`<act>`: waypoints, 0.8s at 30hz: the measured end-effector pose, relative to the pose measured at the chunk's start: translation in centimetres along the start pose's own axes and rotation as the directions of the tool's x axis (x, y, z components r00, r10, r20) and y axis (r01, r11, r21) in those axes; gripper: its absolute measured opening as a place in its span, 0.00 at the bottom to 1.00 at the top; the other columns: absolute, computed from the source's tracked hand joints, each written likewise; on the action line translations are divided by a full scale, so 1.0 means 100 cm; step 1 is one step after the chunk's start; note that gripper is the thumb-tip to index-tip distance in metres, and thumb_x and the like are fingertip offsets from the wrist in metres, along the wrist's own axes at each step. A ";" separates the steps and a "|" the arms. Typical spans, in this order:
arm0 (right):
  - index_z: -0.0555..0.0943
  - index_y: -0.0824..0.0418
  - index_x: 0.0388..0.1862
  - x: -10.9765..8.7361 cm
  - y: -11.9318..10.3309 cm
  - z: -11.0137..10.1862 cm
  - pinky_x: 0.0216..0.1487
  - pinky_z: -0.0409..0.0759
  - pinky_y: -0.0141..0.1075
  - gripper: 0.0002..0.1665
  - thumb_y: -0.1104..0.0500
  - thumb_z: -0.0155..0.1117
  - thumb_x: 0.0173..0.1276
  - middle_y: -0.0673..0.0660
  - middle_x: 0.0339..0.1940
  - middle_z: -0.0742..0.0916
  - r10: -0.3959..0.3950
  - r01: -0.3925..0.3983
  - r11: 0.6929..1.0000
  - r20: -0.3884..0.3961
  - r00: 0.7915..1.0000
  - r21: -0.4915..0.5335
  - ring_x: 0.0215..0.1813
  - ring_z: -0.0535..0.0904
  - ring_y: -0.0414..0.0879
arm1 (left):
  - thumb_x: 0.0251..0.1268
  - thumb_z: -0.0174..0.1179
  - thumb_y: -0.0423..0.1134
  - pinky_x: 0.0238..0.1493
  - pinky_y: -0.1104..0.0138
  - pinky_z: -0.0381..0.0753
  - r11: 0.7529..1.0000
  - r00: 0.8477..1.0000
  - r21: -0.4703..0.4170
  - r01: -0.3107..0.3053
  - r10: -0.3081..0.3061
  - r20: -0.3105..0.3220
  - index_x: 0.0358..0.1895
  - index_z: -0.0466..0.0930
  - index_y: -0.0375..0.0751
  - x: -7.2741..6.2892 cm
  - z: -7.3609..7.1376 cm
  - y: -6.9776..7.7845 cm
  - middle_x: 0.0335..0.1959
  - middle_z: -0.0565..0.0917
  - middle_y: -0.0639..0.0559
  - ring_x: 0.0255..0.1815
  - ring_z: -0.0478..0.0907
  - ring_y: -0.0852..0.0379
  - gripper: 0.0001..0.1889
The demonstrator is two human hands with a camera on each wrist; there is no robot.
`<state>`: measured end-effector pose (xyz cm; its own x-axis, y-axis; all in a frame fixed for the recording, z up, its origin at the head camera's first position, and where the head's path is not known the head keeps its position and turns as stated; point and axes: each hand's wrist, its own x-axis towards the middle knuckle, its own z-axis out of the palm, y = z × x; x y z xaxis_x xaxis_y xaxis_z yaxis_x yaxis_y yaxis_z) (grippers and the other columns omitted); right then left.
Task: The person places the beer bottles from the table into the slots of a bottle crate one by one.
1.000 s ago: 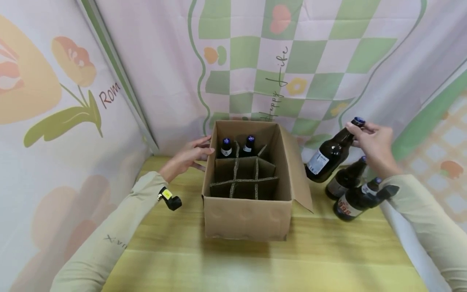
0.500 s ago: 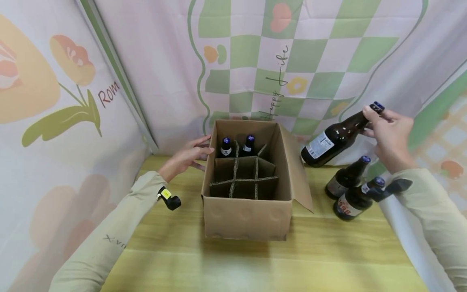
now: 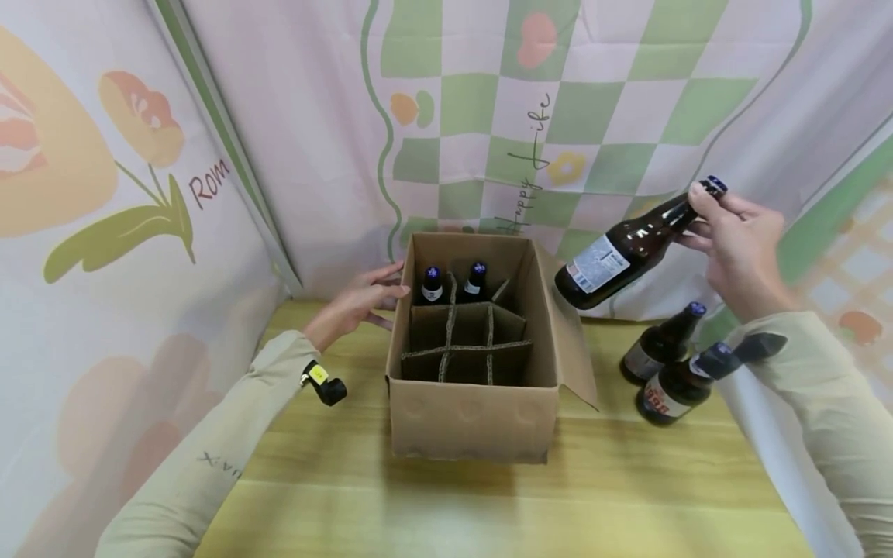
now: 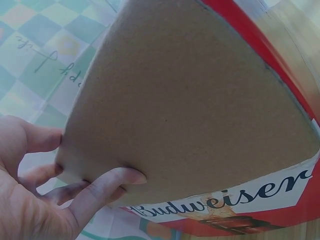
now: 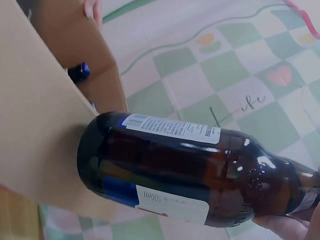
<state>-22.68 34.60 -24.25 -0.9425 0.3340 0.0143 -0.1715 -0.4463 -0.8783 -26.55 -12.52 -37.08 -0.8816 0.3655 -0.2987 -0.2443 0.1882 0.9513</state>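
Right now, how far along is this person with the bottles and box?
Two bottles already stand in the box's far compartments. A third bottle is in progress: the right hand holds it tilted by the neck, outside the box. Two more bottles stand on the table, apparently left to pack.

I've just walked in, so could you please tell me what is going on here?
A person's right hand holds a brown bottle by the neck, tilted with its base toward an open cardboard box. The left hand touches the box's side. Two bottles stand inside the divided box, and two more bottles stand on the table.
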 end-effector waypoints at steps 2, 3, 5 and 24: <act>0.89 0.65 0.45 -0.001 0.004 0.004 0.34 0.92 0.44 0.10 0.69 0.76 0.65 0.61 0.35 0.93 0.021 -0.021 1.000 0.020 1.000 0.002 0.33 0.92 0.53 | 0.78 0.59 0.38 0.46 0.57 0.92 1.000 1.000 0.000 0.000 0.000 0.002 0.86 0.50 0.58 -0.001 0.000 -0.001 0.81 0.65 0.39 0.72 0.72 0.34 0.40; 0.89 0.65 0.45 -0.001 0.006 0.006 0.34 0.92 0.44 0.10 0.69 0.75 0.65 0.61 0.35 0.93 0.025 -0.025 1.000 0.029 0.999 0.001 0.33 0.92 0.53 | 0.78 0.59 0.39 0.45 0.57 0.92 1.000 1.000 0.001 -0.001 0.001 0.001 0.86 0.50 0.58 -0.001 0.000 -0.001 0.81 0.65 0.39 0.72 0.73 0.34 0.40; 0.89 0.65 0.45 -0.002 0.009 0.010 0.34 0.92 0.44 0.09 0.68 0.76 0.66 0.60 0.36 0.93 0.019 -0.019 1.000 0.046 0.999 -0.007 0.34 0.92 0.53 | 0.78 0.60 0.39 0.45 0.57 0.92 1.000 1.000 -0.001 -0.001 0.001 -0.002 0.86 0.51 0.58 -0.001 -0.001 -0.002 0.81 0.65 0.40 0.71 0.73 0.35 0.40; 0.89 0.67 0.48 -0.005 0.027 0.059 0.35 0.92 0.40 0.13 0.68 0.77 0.65 0.60 0.38 0.93 -0.120 0.120 0.993 0.143 0.982 0.009 0.35 0.92 0.50 | 0.78 0.60 0.39 0.45 0.57 0.92 1.000 1.000 0.002 -0.004 0.004 0.008 0.86 0.51 0.58 -0.001 -0.003 0.000 0.82 0.63 0.41 0.75 0.70 0.34 0.39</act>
<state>-24.32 28.35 -23.82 -0.9463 0.2629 0.1881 -0.2862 -0.4107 -0.8657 -26.64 -12.85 -37.04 -0.8792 0.3735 -0.2958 -0.2401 0.1890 0.9522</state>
